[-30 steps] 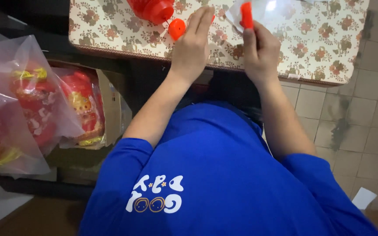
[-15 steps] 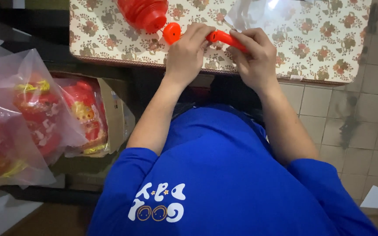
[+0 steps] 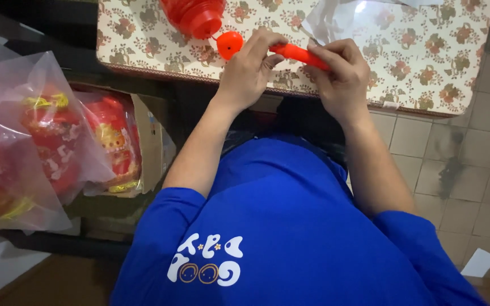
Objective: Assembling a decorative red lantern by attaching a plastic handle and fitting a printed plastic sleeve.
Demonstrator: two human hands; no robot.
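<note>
Both hands are up at the near edge of a table with a floral cloth (image 3: 426, 62). Between them lies a short orange-red plastic stick (image 3: 299, 55), held roughly level. My left hand (image 3: 248, 73) pinches its left end and my right hand (image 3: 341, 73) grips its right end. A round orange-red cap (image 3: 229, 44) sits just left of my left fingers, touching or nearly touching them. Behind the cap stands a red ribbed plastic body (image 3: 194, 16), cut off by the top edge of the view.
A clear plastic bag (image 3: 358, 20) lies on the cloth behind my right hand. Left of me, clear bags of red and gold decorations (image 3: 41, 141) lean on a cardboard box (image 3: 151, 141). The tiled floor (image 3: 472, 170) is at right, with a white paper scrap (image 3: 479, 262).
My right hand held the stick upright alone while my left hand lay flat by the cap. The stick has tipped to level and my left hand has taken its other end.
</note>
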